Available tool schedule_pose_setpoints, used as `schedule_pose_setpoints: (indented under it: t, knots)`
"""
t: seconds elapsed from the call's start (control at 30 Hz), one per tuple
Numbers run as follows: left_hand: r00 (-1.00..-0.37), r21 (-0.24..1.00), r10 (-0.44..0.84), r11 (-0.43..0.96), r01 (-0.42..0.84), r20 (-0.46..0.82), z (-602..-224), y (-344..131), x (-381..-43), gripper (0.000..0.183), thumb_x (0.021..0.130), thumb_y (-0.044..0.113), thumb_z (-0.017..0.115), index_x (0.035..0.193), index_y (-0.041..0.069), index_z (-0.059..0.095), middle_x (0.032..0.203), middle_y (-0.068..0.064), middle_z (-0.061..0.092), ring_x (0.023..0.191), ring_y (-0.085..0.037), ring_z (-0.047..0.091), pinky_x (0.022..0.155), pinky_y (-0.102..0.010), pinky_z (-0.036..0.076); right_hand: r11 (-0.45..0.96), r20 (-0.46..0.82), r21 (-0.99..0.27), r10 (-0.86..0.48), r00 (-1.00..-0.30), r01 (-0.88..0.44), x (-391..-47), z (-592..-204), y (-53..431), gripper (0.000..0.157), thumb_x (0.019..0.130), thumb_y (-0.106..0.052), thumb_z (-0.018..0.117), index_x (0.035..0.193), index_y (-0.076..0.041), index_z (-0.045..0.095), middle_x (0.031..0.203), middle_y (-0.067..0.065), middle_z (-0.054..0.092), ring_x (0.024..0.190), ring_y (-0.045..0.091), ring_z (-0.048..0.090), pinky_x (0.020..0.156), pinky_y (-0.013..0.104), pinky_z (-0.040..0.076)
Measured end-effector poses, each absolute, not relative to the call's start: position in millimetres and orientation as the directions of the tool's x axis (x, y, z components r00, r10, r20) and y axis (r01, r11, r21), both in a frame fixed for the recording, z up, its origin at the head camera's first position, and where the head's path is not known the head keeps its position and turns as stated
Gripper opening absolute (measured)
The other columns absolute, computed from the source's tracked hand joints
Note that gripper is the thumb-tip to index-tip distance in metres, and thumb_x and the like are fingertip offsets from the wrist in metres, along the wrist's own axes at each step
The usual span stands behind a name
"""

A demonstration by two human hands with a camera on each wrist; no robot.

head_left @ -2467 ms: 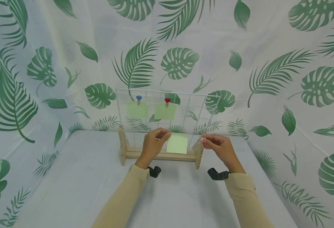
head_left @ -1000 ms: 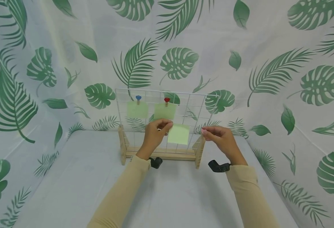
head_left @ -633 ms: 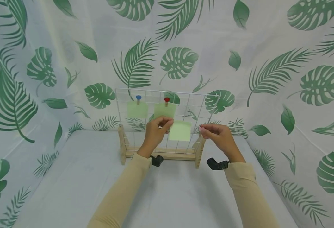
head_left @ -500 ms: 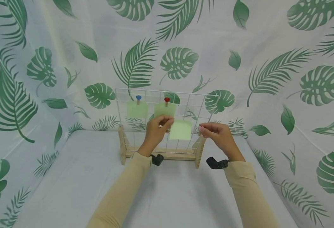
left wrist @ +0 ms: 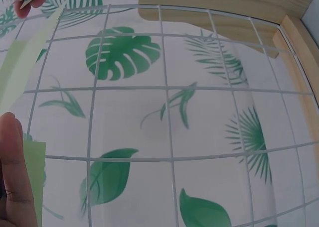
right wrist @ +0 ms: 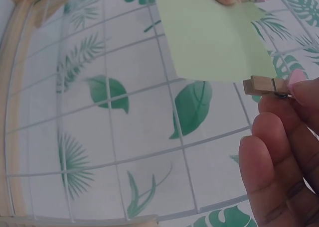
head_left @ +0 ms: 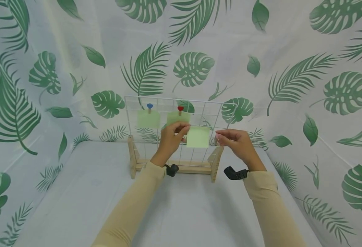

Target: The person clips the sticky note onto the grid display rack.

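Note:
My left hand (head_left: 171,139) pinches a pale green sticky note (head_left: 197,137) by its left edge, in front of the white wire grid (head_left: 205,113). Between thumb and forefinger, my right hand (head_left: 239,144) holds a small wooden clothespin (right wrist: 266,85) with a pink top, just right of the note and apart from it in the head view. Two other green notes hang on the grid: one (head_left: 148,119) under a blue heart clothespin (head_left: 149,106), the other (head_left: 176,117) under a red heart clothespin (head_left: 180,108). My left hand partly covers the lower edge of the second.
The grid stands in a wooden base (head_left: 181,168) with two upright side feet on a white-covered table (head_left: 85,192). Behind it and on both sides hangs a white cloth (head_left: 224,44) printed with green leaves.
My left hand has carried the note up from the grid's bottom and slightly right. My right hand has risen with the clothespin and come a little closer to the note.

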State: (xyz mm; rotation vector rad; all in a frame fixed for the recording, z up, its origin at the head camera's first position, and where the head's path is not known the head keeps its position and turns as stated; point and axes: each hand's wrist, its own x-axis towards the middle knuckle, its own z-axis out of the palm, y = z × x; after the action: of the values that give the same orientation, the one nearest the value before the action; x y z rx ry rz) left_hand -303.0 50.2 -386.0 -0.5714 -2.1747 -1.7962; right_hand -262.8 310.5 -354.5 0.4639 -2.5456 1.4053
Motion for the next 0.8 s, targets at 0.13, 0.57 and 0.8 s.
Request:
schedule_pose_setpoints:
  t: [0.13, 0.57, 0.8]
  knots:
    - [-0.881, 0.865, 0.13, 0.171, 0.472, 0.455, -383.5, 53.5, -304.2, 0.02, 0.107, 0.016, 0.071, 0.118, 0.001, 0.078, 0.101, -0.013, 0.073, 0.093, -0.023, 0.07, 0.072, -0.028, 0.065, 0.513, 0.328, -0.775, -0.173, -0.929, -0.37, -264.4, -349.5, 310.6, 0.029, 0.106, -0.01, 0.07, 0.126, 0.012, 0.073, 0.115, 0.028, 0.076, 0.091, 0.01, 0.074, 0.087, 0.015, 0.057]
    - [-0.858, 0.84, 0.145, 0.177, 0.512, 0.493, -382.5, 61.0, -306.2, 0.018, 0.105, 0.016, 0.074, 0.115, 0.002, 0.08, 0.1, -0.011, 0.077, 0.09, -0.023, 0.072, 0.067, -0.026, 0.064, 0.558, 0.336, -0.743, -0.167, -0.927, -0.37, -260.6, -333.3, 309.9, 0.029, 0.107, -0.011, 0.07, 0.127, 0.008, 0.075, 0.119, 0.026, 0.077, 0.095, 0.014, 0.076, 0.086, 0.014, 0.056]
    - [-0.819, 0.798, 0.153, 0.188, 0.573, 0.553, -377.7, 67.5, -306.9, 0.018, 0.105, 0.014, 0.074, 0.115, 0.0, 0.079, 0.099, -0.013, 0.078, 0.089, -0.026, 0.073, 0.064, -0.025, 0.063, 0.574, 0.374, -0.71, -0.182, -0.909, -0.407, -261.8, -326.4, 308.0, 0.028, 0.106, -0.01, 0.07, 0.127, 0.008, 0.075, 0.121, 0.025, 0.077, 0.096, 0.032, 0.078, 0.085, 0.016, 0.056]
